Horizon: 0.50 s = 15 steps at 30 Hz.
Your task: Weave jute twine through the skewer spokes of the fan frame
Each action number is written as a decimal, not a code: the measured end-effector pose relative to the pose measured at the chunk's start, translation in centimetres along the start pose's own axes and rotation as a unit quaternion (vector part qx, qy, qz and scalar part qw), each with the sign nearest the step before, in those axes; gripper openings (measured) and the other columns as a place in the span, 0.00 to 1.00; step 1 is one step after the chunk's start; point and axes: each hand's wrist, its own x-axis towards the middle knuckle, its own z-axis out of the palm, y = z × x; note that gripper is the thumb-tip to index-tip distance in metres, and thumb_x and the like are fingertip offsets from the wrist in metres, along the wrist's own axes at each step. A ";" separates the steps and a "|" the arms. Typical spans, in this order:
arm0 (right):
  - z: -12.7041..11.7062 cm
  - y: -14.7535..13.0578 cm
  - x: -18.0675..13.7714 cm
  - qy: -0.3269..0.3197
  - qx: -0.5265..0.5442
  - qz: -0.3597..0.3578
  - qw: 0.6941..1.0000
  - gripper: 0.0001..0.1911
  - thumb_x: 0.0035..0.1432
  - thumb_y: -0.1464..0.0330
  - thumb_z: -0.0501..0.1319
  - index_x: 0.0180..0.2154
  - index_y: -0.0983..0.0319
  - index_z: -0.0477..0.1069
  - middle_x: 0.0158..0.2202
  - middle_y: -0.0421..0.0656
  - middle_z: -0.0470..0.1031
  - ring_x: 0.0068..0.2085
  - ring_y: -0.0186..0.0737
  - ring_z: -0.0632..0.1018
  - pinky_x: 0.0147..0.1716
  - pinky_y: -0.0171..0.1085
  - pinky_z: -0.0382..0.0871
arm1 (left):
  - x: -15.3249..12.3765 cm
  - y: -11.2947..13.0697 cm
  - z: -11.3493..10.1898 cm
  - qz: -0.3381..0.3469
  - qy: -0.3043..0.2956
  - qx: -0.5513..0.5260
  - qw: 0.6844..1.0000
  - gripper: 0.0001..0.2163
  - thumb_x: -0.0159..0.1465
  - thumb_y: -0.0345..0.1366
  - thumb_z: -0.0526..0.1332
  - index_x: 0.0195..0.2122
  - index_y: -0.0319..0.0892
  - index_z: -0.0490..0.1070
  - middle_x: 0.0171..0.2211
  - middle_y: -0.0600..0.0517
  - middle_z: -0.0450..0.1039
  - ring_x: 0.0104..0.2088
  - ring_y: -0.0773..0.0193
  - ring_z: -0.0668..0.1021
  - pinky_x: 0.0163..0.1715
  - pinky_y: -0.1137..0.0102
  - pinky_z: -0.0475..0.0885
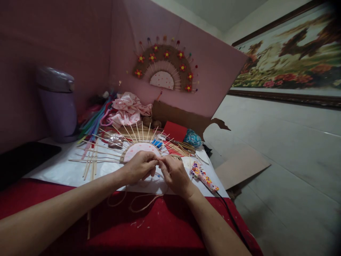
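A half-circle piece (140, 149) covered in pink dotted cloth lies on white paper, with twine along its curved edge and thin wooden sticks (137, 132) fanning outward. My left hand (141, 165) is closed in front of its straight edge. Beside it, my right hand (176, 174) is closed too, and the fingertips of both hands meet at the piece's lower right. Thin twine (145, 208) hangs in loops below the hands over the red cloth. It appears pinched between the fingers, though the exact grip is hidden.
A flowered glue gun (204, 177) with a black cord lies right. Loose sticks (92, 160), a purple tumbler (57, 106) and a dark flat object (29, 156) are left. Behind lie crumpled pink cloth (128, 108) and blue yarn (193, 138). A finished fan-shaped decoration (165, 58) hangs on the pink board.
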 end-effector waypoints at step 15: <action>0.9 -0.2 -0.1 -0.018 -0.153 0.007 0.988 0.07 0.59 0.73 0.50 0.31 0.64 0.66 0.26 0.45 0.73 0.27 0.39 0.73 0.28 0.34 0.60 | 0.0 -0.1 0.3 -0.021 -0.010 0.005 1.000 0.12 0.58 0.35 0.52 0.19 0.39 0.63 0.10 0.59 0.58 0.10 0.75 0.58 0.11 0.78 0.49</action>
